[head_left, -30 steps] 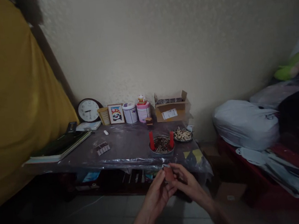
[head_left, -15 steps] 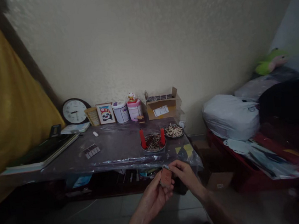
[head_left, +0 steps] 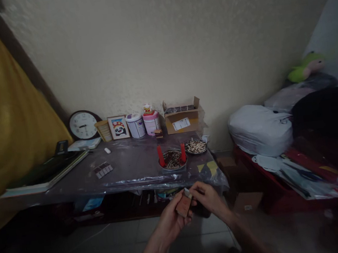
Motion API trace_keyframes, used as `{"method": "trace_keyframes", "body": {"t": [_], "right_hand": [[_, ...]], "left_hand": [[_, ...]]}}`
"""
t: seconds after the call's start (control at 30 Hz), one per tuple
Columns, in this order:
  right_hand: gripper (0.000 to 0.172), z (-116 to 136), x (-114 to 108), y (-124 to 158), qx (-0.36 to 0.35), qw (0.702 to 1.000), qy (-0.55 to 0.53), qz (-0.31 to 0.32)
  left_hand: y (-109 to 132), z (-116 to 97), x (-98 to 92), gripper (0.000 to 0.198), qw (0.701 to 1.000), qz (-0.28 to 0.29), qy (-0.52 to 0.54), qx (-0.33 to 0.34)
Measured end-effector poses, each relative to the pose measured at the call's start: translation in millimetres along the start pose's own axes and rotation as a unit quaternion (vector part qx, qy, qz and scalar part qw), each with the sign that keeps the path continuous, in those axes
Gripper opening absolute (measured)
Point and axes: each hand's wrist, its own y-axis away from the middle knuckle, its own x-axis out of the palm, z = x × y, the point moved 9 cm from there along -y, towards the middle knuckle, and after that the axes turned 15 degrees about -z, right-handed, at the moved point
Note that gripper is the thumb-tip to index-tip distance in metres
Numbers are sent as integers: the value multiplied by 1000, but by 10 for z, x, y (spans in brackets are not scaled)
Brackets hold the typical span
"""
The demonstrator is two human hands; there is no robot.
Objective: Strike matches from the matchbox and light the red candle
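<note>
My left hand (head_left: 173,218) is wrapped round a small reddish-brown matchbox (head_left: 183,206), held tilted in front of the table's edge. A pale inner tray (head_left: 187,193) sticks out of the box's upper end. My right hand (head_left: 207,197) has its thumb and fingers closed at that end; whether a match is between them is too small to see. Beyond the hands, a round metal dish (head_left: 173,168) of dark-tipped bits has a red candle (head_left: 160,156) on its left and another red candle (head_left: 183,152) on its right. A second dish of matches (head_left: 195,146) stands behind it.
On the plastic-covered table (head_left: 136,158) lie a row of small boxes (head_left: 103,170) and a white oval object (head_left: 107,150). Along the wall stand a clock (head_left: 83,125), a panda picture (head_left: 119,127), two tins and a cardboard box (head_left: 183,121). White bags (head_left: 260,131) are at right.
The matchbox has tilted and shifted slightly left in my left hand, and more of its pale tray shows at the top. My right hand stays close to that end.
</note>
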Motion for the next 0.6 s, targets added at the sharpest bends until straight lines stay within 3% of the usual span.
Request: {"method": "trace_keyframes", "body": {"t": [0.2, 0.33, 0.6], "right_hand": [[21, 169, -19, 38, -40, 999, 12, 20], [19, 261, -4, 61, -65, 996, 36, 48], [15, 260, 61, 145, -118, 982, 114, 93]], "left_hand": [[-66, 31, -127, 33, 999, -42, -18, 5], [-53, -14, -114, 41, 994, -48, -86, 50], [-87, -19, -124, 44, 982, -65, -157, 81]]}}
